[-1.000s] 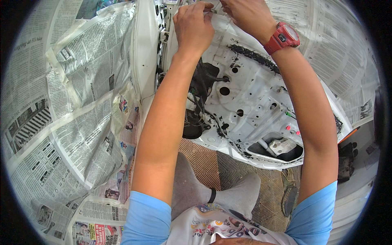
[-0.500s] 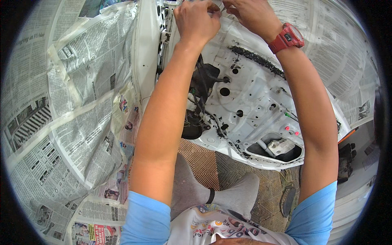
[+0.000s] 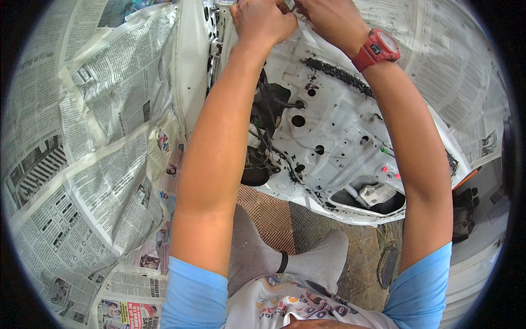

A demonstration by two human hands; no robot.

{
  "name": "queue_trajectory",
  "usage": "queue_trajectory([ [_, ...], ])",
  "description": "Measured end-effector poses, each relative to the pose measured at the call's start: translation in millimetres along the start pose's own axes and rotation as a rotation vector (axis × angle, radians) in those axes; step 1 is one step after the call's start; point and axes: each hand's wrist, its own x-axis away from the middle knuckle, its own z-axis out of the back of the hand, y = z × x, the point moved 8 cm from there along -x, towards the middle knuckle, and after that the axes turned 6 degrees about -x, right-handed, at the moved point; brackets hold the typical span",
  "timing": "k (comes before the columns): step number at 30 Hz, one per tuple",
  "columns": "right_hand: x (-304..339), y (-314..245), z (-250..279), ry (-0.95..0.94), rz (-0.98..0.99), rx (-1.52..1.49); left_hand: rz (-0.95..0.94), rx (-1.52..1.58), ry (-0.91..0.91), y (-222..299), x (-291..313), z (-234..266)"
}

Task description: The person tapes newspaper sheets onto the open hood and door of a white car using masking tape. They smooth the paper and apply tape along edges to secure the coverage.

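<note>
Both my hands are raised to the top edge of a bare white car door inner panel (image 3: 334, 137) with round holes and black sealant streaks. My left hand (image 3: 262, 21) is closed in a fist against the panel's upper edge. My right hand (image 3: 324, 19), with a red wristwatch (image 3: 376, 49) on its wrist, sits right beside it, fingers curled on the same spot. What they pinch is hidden at the frame's top. Black wiring (image 3: 268, 109) hangs in the panel's left opening.
Newspaper sheets (image 3: 93, 148) taped over the car body cover the left side, and more newspaper (image 3: 449, 82) covers the right. A brown patterned floor mat (image 3: 274, 214) lies below the door. My bent knee in grey trousers (image 3: 307, 257) is near the bottom.
Both hands have stayed at the panel's top edge, shifting only slightly; the view has tilted a little so the hands sit nearer the frame's top.
</note>
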Motion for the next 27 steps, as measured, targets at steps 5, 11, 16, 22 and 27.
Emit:
queue_trajectory([
  [5, -1, 0, -10, 0.008, 0.003, 0.064, 0.024, -0.124, -0.115, 2, -10, -1],
  [11, -3, -4, -10, 0.027, -0.016, 0.098, 0.032, -0.162, -0.07, 3, -13, 1],
  [16, -2, 0, -12, 0.058, -0.034, 0.112, 0.08, -0.082, -0.092, 3, -11, -4],
  [22, -12, -9, -9, 0.052, -0.033, 0.14, 0.064, -0.129, -0.054, -2, -15, -5],
  [27, -12, -2, -6, 0.067, -0.017, 0.169, 0.027, -0.149, -0.033, 8, -15, -4],
])
